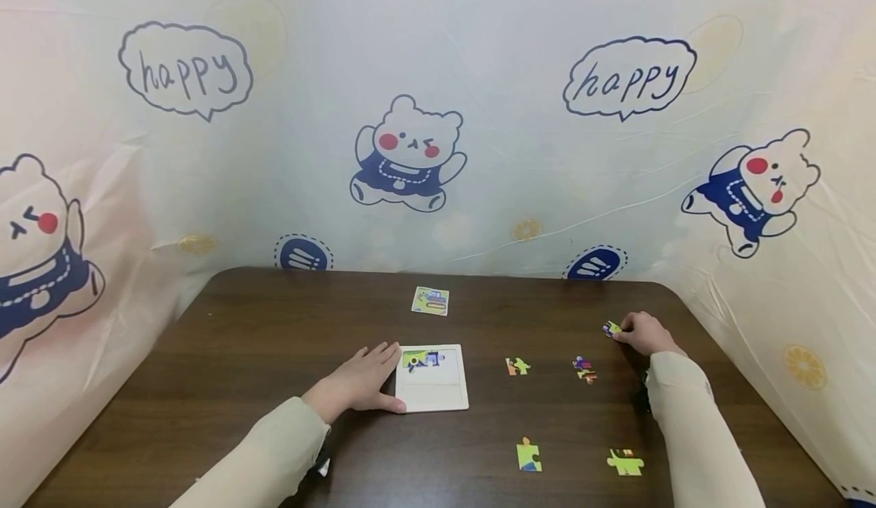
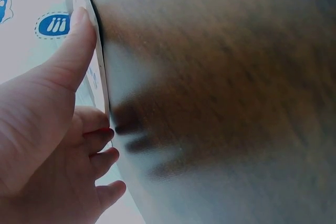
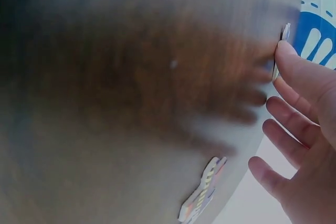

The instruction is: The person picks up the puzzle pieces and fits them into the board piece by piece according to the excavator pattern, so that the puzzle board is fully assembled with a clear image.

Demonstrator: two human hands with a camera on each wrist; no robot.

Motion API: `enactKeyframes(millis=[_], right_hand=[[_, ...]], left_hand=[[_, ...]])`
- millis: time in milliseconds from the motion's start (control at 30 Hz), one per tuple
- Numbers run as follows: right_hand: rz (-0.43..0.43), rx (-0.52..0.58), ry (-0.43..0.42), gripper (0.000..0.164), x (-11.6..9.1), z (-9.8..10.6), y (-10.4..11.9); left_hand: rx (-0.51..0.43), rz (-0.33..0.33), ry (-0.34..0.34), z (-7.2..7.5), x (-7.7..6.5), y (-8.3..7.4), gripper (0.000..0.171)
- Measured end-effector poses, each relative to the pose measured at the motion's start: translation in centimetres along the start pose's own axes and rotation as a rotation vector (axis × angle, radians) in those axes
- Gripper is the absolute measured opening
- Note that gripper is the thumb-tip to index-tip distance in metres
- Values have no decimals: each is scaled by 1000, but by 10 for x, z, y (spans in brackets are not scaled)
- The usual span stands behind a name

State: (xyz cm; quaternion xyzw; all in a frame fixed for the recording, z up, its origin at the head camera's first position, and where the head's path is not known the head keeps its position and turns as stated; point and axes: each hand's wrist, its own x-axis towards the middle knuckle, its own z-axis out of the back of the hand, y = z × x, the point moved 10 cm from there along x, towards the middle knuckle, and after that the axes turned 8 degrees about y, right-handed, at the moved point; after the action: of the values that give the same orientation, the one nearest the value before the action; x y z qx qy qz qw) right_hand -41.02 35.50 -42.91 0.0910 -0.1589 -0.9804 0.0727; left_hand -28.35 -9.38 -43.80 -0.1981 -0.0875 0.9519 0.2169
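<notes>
My left hand (image 1: 361,381) rests against the left side of a white square puzzle tray (image 1: 434,396), with its thumb and extended fingers on the rim. In the tray's upper part lie joined puzzle pieces (image 1: 424,359) in green, purple and blue. At the far right, my right hand (image 1: 649,333) pinches a green and purple puzzle piece (image 1: 611,328) between thumb and index finger. The right wrist view shows that piece (image 3: 286,31) edge-on, mostly hidden by the thumb; the other fingers are loosely bent.
A small picture card (image 1: 430,301) lies behind the tray. Loose puzzle pieces are spread right of it: a green-orange one (image 1: 518,366), a purple-red one (image 1: 585,369), a green-blue one (image 1: 529,455) and a green one (image 1: 625,462). The dark wooden table (image 1: 274,325) meets a printed curtain (image 1: 506,166).
</notes>
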Motion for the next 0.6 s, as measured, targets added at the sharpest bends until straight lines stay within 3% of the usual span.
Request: enactKeyframes(millis=[300, 600], right_hand=[[66, 45, -5, 26, 3, 1, 20], [218, 97, -72, 24, 10, 9, 82]], left_hand=[[1, -1, 4, 0, -1, 0, 93], [1, 0, 6, 1, -2, -2, 94]])
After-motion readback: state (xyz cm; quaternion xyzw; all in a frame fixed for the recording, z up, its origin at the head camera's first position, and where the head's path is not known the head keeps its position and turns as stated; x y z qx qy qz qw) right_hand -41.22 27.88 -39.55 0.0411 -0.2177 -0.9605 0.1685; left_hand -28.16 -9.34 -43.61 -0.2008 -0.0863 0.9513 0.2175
